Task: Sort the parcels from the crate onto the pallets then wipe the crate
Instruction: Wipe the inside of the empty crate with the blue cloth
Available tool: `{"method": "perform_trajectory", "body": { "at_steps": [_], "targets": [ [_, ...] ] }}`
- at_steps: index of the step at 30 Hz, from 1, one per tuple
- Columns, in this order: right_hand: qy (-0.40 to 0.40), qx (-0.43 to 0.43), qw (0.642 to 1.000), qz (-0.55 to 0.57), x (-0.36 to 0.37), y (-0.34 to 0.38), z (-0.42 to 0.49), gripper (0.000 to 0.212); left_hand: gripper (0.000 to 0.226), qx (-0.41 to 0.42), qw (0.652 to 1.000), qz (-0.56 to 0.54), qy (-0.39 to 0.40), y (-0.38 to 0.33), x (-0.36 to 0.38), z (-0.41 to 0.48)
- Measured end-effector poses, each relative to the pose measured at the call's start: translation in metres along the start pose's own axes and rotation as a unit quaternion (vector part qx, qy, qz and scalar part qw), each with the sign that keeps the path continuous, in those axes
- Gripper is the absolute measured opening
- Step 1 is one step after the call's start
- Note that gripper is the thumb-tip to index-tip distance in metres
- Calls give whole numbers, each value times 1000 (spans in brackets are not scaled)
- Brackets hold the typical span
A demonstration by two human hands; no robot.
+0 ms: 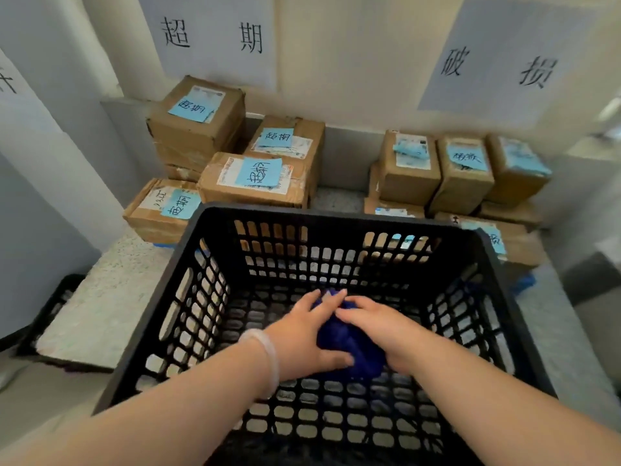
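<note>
Head view showed the black crate (336, 215) with a blue cloth (349, 348) bunched on its slotted floor, near the middle. The left hand (302, 334) pressed the cloth from the left, fingers stretched straight over it and thumb along its near edge. The right hand (379, 327) lay over the cloth's right side, fingers straight, their tips meeting the left's. Labelled parcels (255, 183) stood stacked beyond the crate, against the wall.

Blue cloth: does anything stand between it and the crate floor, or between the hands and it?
Nothing visible. Both the left hand and right hand press on the blue cloth, which lies on the floor of the black crate.
</note>
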State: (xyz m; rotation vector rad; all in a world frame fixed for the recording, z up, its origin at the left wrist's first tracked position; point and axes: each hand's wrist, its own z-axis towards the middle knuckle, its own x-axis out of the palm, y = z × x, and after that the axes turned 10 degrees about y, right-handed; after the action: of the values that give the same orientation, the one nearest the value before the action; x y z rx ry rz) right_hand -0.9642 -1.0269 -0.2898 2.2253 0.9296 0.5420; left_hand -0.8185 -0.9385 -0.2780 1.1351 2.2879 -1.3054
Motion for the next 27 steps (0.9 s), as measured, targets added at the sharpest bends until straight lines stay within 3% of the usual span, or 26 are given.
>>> {"method": "perform_trajectory", "body": {
  "at_steps": [2,4,6,8,10,11,12,13,14,15,17,18,19,23,27],
  "targets": [
    [-16,5,987,162,3,-4,-12,31,88,48,996,-72,0,-1,7,24],
    [-42,-3,978,206,-1,-7,-27,39,69,69,993,-90,-10,8,11,41],
    [-107,-24,991,77,-10,-9,-50,47,54,48,994,-89,-37,21,10,58],
    [-182,-82,975,-99,-22,-11,-77,46,46,18,993,-96,-70,31,8,77],
    [-287,-159,905,-269,-32,-13,-111,46,44,10,992,-78,-102,33,6,99],
    [-353,-174,842,-370,-38,-12,-125,48,45,14,992,-55,-113,31,6,111],
    [-412,-158,768,-463,-49,-15,-133,53,47,21,993,-22,-118,30,6,124],
    [-446,-125,719,-518,-60,-18,-138,58,51,30,993,15,-117,28,9,136],
    [-451,-66,702,-546,-71,-22,-138,65,55,38,992,48,-111,27,13,149],
    [-438,-6,708,-555,-79,-26,-136,71,59,36,992,70,-100,28,20,160],
    [-378,59,784,-490,-87,-34,-128,76,67,7,993,87,-85,34,37,175],
    [-361,55,815,-451,-89,-38,-125,77,71,-1,991,97,-89,38,46,179],
    [-360,41,822,-439,-90,-40,-122,77,72,-3,989,115,-98,42,55,180],
    [-384,53,767,-512,-90,-44,-121,77,69,6,976,194,-95,46,68,178],
    [-384,54,743,-546,-88,-48,-118,78,62,7,974,228,7,29,57,172]
  ]
}}
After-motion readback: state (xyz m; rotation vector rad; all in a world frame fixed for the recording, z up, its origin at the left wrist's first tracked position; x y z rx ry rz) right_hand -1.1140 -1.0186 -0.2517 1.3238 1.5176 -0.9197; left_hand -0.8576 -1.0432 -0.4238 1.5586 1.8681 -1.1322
